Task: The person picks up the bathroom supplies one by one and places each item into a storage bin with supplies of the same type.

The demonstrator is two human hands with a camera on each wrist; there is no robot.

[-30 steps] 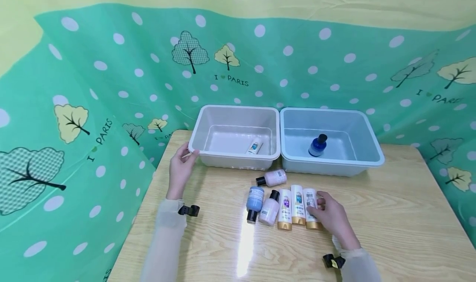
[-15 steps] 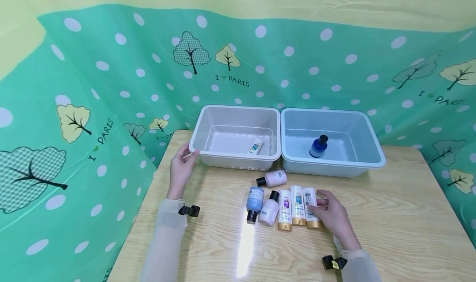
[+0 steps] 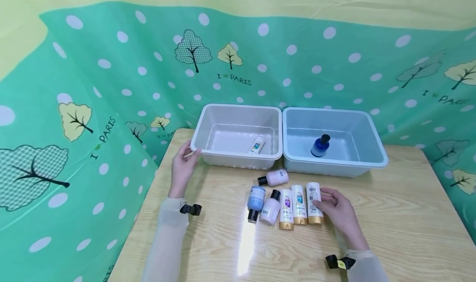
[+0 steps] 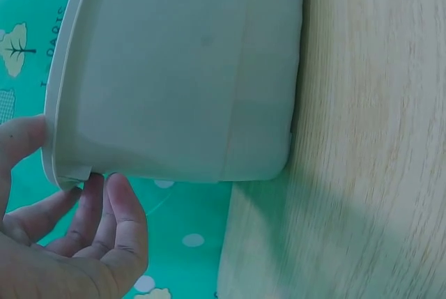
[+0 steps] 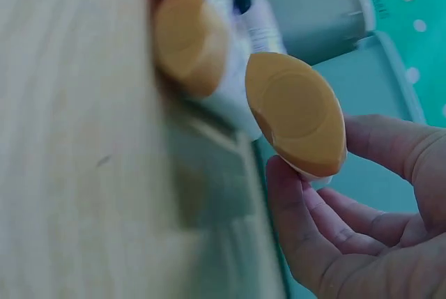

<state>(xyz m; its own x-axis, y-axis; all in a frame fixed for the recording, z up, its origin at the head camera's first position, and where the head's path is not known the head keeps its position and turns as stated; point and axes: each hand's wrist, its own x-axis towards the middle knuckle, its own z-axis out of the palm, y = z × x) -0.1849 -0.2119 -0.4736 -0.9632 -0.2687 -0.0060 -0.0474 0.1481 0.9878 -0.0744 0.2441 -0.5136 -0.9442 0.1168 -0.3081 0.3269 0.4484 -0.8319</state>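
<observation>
My right hand point(image 3: 341, 214) pinches a white bottle with a gold cap point(image 3: 314, 201) between thumb and fingers. In the right wrist view, the gold cap point(image 5: 296, 114) faces the camera, and the bottle is raised off the table. Two similar white bottles lie to its left: one with a blue label point(image 3: 299, 203) and one with a purple label point(image 3: 286, 207). My left hand point(image 3: 182, 168) grips the front left corner of the grey bin point(image 3: 238, 159); in the left wrist view, the thumb is on the outer rim and the fingers are curled under it.
A light blue bin point(image 3: 334, 166) adjoins the grey one and holds a dark blue bottle point(image 3: 320, 145). A small white bottle point(image 3: 257, 145) lies in the grey bin. Two pink bottles, one point(image 3: 278, 177) behind the other point(image 3: 270, 212), and a blue bottle point(image 3: 256, 198) lie on the wooden table point(image 3: 215, 232).
My right hand has lifted the rightmost white bottle and moved it slightly right, away from its neighbour. The left hand has stayed on the grey bin's corner.
</observation>
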